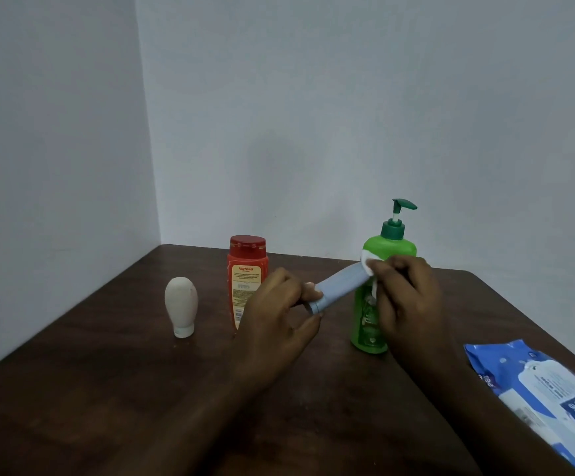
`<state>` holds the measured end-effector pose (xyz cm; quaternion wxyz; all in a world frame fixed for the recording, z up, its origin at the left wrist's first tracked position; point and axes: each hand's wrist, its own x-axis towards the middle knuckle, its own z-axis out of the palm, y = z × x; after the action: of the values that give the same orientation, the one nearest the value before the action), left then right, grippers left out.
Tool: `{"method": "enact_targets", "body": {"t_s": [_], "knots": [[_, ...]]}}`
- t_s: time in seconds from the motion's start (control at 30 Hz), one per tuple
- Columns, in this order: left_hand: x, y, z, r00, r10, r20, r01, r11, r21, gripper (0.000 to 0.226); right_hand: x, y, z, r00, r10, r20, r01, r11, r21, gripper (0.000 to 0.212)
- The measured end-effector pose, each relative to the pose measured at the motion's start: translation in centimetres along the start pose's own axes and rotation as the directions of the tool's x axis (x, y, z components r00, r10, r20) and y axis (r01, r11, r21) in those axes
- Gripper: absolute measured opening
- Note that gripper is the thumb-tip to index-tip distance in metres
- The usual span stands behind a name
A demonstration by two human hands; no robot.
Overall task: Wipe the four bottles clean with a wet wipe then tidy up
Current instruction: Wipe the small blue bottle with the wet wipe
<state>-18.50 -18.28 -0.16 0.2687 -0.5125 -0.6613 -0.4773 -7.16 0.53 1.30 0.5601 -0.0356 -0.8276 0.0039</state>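
Left hand (279,304) grips the cap end of the blue tube (339,285), held tilted above the tabletop (107,389), while the right hand (406,297) pinches the wipe (368,257) against its far end. Behind stand the green pump bottle (391,249), red bottle (245,269) and white bottle (180,304), apparently cap-down. The wipe pack (540,389) lies at right.

My right hand (404,300) hid much of the green pump bottle (382,269), my left hand (279,314) covered the red bottle's (245,269) lower corner, and the frame edge cropped the wipes pack (533,389).
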Motion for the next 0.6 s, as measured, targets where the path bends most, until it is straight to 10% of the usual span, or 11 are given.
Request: {"method": "enact_targets", "body": {"t_s": [0.3, 0.6], "knots": [[-0.3, -0.8, 0.4, 0.997, 0.078, -0.022, -0.077, 0.996, 0.055, 0.026, -0.9, -3.4, 0.5, 0.963, -0.251, 0.101, 0.251, 0.968, 0.018, 0.028], [-0.1, -0.2, 0.3, 0.988, 0.156, -0.009, -0.154, 0.984, 0.09, 0.038, -0.3, -0.3, -0.1, 0.994, -0.042, 0.104, 0.045, 0.999, -0.025, 0.036]]}}
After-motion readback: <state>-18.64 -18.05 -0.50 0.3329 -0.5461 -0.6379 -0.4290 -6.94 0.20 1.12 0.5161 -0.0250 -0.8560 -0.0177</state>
